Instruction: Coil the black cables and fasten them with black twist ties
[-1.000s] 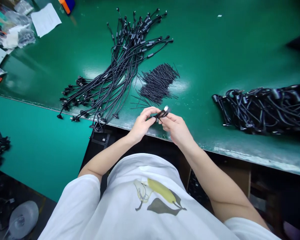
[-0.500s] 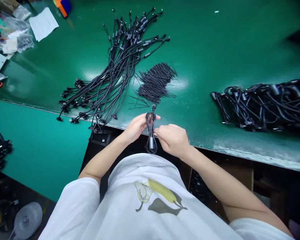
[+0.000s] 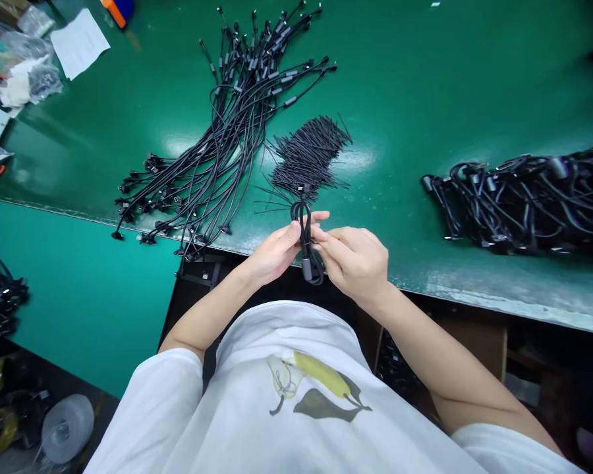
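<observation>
A black cable (image 3: 307,245), folded into a narrow coil with a grey-black plug at its lower end, hangs in front of me at the table edge. My left hand (image 3: 275,253) grips it from the left, thumb on the coil and fingers behind. My right hand (image 3: 356,261) is closed beside the coil's pinched waist, its fingertips on what looks like the end of a thin black twist tie; the tie is mostly hidden. Just beyond the coil lies a heap of black twist ties (image 3: 310,153).
Many loose black cables (image 3: 232,125) spread across the green table (image 3: 400,85) at left. Coiled cables (image 3: 528,204) are stacked at right. Plastic bags (image 3: 29,62) and a paper sheet (image 3: 80,43) lie far left. A white spool (image 3: 68,429) is low at left.
Both hands have shifted slightly away from me and to the right with the coil. The coil has turned, its lower end swinging right, and my right hand has rotated at its waist.
</observation>
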Available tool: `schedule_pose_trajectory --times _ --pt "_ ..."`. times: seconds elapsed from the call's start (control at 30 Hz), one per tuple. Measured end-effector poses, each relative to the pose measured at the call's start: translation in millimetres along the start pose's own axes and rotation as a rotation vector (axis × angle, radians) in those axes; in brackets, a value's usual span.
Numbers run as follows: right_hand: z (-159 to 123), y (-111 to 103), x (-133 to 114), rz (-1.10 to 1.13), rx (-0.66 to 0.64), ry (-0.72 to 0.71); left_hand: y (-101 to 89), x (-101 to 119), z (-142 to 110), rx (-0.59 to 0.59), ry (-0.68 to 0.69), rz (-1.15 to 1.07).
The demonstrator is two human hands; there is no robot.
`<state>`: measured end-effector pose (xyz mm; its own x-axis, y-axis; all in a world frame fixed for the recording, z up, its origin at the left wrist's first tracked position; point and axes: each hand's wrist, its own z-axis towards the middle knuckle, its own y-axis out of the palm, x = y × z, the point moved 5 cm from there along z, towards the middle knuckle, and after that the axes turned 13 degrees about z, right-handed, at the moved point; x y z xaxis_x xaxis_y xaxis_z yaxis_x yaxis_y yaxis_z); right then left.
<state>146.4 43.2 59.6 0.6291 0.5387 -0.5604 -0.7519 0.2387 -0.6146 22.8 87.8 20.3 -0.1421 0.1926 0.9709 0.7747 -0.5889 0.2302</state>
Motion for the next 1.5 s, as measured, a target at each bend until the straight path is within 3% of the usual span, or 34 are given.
schedule_pose_trajectory --times 0.1,0.2,0.3,0.4,0.47,0.53,0.7,0.8,0.87,0.93,1.03,1.1,1.27,1.4,1.5 --pt "1.1 6.8 9.4 0.388 -0.161 0.259 -6.1 9.1 -1.4 -0.048 0.09 0.223" --pt "-4.8 15.2 21.6 0.717 -0.356 0.498 -5.3 30.0 -10.2 -0.148 0.289 0.731" --pt "-12.6 17.9 36.3 0.688 -0.482 0.633 8.0 34.1 -23.7 -0.287 0.429 1.228" --pt "-18.3 18.4 47.9 0.674 -0.454 0.744 22.4 18.6 -34.8 -0.363 0.48 1.456" --pt "-19.8 17.7 50.6 0.754 -0.357 0.783 28.0 7.5 -39.1 -0.362 0.525 1.413" --pt "-19.3 13.7 49.4 0.785 -0.253 0.756 25.8 -0.3 -39.9 -0.334 0.519 1.218" --pt "-12.8 0.5 30.0 0.699 -0.178 0.502 -9.1 -19.1 -27.6 -0.001 0.065 0.495" --pt "-12.1 7.2 21.6 0.675 -0.201 0.457 -1.7 -24.8 -23.5 -0.079 -0.03 0.378" --pt "-15.7 18.8 25.7 0.729 -0.162 0.574 4.3 -23.6 -20.6 -0.049 -0.004 0.461" --pt "-23.2 35.3 33.9 0.919 -0.118 0.785 7.5 -23.7 -18.1 0.04 0.015 0.504" --pt "-32.9 56.0 39.6 1.2 -0.165 0.993 13.0 -30.9 -15.2 0.082 0.003 0.409" --pt "-33.7 54.1 42.7 1.059 -0.2 0.932 15.6 -36.5 -13.4 0.091 -0.013 0.291" --pt "-29.7 24.5 33.5 0.138 -0.036 0.459 21.1 -43.1 -6.6 0.147 -0.121 0.021" --pt "-37.3 40.6 15.8 -0.053 -0.096 0.243 21.0 -37.6 0.1 0.126 -0.148 0.052" --pt "-40.7 41.3 19.4 -0.053 -0.13 0.217 9.1 -22.3 -5.3 -0.009 -0.071 0.39"
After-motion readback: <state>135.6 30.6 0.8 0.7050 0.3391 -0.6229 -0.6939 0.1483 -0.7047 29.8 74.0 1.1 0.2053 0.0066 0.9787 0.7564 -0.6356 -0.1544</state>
